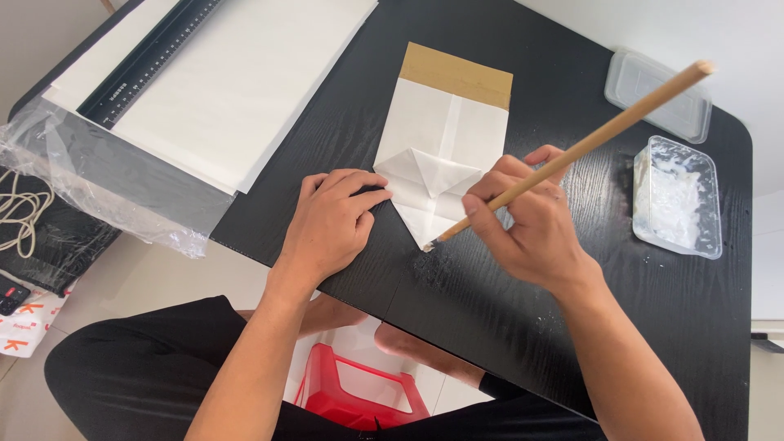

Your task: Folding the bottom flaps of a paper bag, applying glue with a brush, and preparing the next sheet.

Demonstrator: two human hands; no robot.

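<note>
1. Pressing flat on the black worktop [523,327], the left hand [331,224] has its fingers [359,181] spread narrowly and laid on the left edge of the folded paper bag [445,143], holding nothing; this seems to pin the bag so it cannot slide.
2. The right hand [531,224] has its fingers closed around a long wooden stick [572,155], gripped low like a pen, which gives control of the tip.
3. The stick's tip touches the pointed near flap [425,224] of the bag, at the worktop's near edge, between the two hands.
4. A clear tub [678,196] with white paste sits just right of the right hand, within easy reach; its lid [657,94] lies beyond it.
5. White sheets [245,82] and a black ruler [147,61] lie well apart at far left, out of the way.
</note>
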